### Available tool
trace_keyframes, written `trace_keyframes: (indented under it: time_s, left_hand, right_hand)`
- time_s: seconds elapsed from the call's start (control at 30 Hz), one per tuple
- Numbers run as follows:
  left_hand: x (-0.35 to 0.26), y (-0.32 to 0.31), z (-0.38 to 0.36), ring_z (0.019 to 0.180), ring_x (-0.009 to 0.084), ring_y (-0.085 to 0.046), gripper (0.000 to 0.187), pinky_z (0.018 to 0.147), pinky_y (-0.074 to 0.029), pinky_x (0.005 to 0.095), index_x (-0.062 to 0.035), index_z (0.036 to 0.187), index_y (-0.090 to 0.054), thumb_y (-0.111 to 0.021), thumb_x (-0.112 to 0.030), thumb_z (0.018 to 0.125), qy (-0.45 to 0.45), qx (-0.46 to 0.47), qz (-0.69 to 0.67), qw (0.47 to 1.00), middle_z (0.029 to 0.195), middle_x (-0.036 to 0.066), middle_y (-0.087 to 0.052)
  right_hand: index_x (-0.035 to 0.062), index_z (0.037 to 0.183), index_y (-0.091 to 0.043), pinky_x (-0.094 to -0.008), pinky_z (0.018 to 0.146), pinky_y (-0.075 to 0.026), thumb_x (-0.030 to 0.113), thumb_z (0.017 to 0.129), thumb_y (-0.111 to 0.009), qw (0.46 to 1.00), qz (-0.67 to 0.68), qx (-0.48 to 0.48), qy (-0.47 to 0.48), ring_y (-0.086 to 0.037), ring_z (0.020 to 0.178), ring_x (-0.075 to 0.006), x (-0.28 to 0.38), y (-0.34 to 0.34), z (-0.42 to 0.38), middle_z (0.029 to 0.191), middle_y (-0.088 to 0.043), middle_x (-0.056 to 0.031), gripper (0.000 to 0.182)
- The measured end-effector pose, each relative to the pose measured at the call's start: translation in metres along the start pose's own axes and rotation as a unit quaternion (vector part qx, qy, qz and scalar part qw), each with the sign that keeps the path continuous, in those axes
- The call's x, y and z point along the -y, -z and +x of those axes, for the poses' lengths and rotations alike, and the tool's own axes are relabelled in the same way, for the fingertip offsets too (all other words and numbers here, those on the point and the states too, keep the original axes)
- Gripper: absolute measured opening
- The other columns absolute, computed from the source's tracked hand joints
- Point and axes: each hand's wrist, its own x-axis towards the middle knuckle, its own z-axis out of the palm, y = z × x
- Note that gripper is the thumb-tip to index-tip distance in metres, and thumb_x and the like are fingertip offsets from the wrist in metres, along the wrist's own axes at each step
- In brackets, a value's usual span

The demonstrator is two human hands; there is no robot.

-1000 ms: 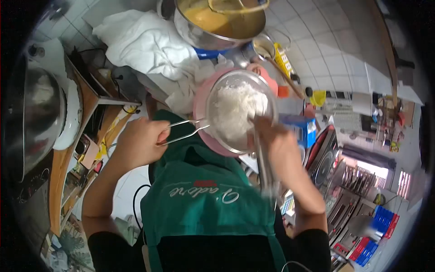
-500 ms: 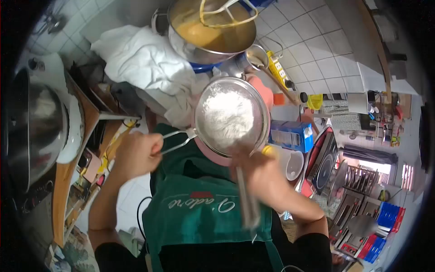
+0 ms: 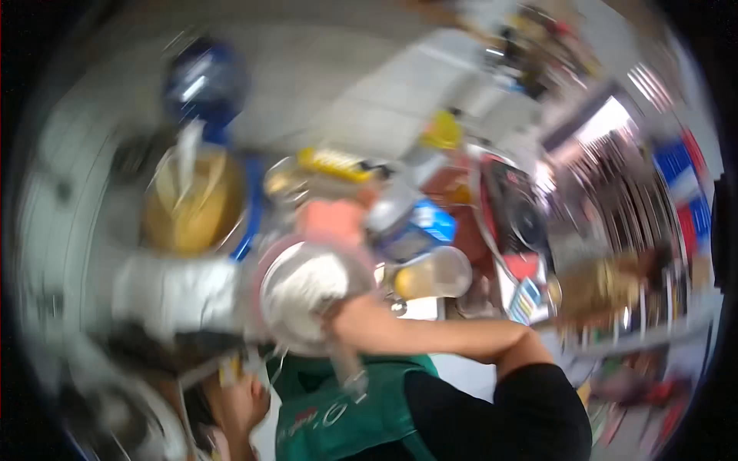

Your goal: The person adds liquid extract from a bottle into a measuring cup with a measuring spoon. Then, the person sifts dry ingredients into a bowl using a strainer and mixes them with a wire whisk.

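Observation:
A round sieve (image 3: 288, 319) heaped with white powder (image 3: 315, 278) sits over a pink bowl (image 3: 265, 257) in front of me. My left hand (image 3: 250, 399), lower left, is curled round the sieve's wire handle, which is smeared by motion. Over the near right part of the sieve, my right hand (image 3: 344, 319) is closed on a metal-handled utensil (image 3: 352, 375); its handle points down toward my green apron (image 3: 350, 411). The utensil's working end is hidden by hand and powder.
Back left stands a mixer bowl of yellow-brown batter (image 3: 192, 223). A white cloth (image 3: 177, 292) lies before it. To the right are a clear plastic cup (image 3: 450, 270), a blue carton (image 3: 430, 223) and a black cooktop (image 3: 519, 207). A yellow power strip (image 3: 334, 163) is behind.
My view has swung right and blurred, so the sieve and bowl appear lower left. Both hands keep their holds. The mixer bowl now shows at the left, the cooktop nearer.

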Motion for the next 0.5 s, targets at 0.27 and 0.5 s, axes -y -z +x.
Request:
trace_keyframes:
  time_s: [0.27,0.5]
  left_hand:
    - [-0.046,-0.064,0.106,0.048,0.0349,-0.048,0.024,0.047,-0.039,0.0433,-0.0098,0.058,-0.041,-0.063,-0.014,0.066,-0.151,-0.062,0.06,0.985,0.052,0.014,-0.046]
    - [-0.061,-0.091,0.14,0.048,0.0348,-0.048,0.025,0.047,-0.039,0.0432,-0.0094,0.058,-0.041,-0.063,-0.014,0.066,-0.211,-0.052,0.091,0.972,0.052,0.014,-0.046]
  right_hand:
    - [0.0013,0.071,-0.064,-0.0405,0.057,-0.054,0.015,0.067,-0.062,0.972,0.079,-0.21,-0.072,-0.066,0.065,-0.031,0.025,-0.043,-0.001,0.069,-0.063,-0.0155,0.015]
    - [-0.0004,0.077,-0.062,-0.0426,0.061,-0.053,0.017,0.066,-0.064,0.958,0.118,-0.235,-0.112,-0.066,0.069,-0.0337,0.015,-0.048,-0.008,0.07,-0.063,-0.0167,0.021]
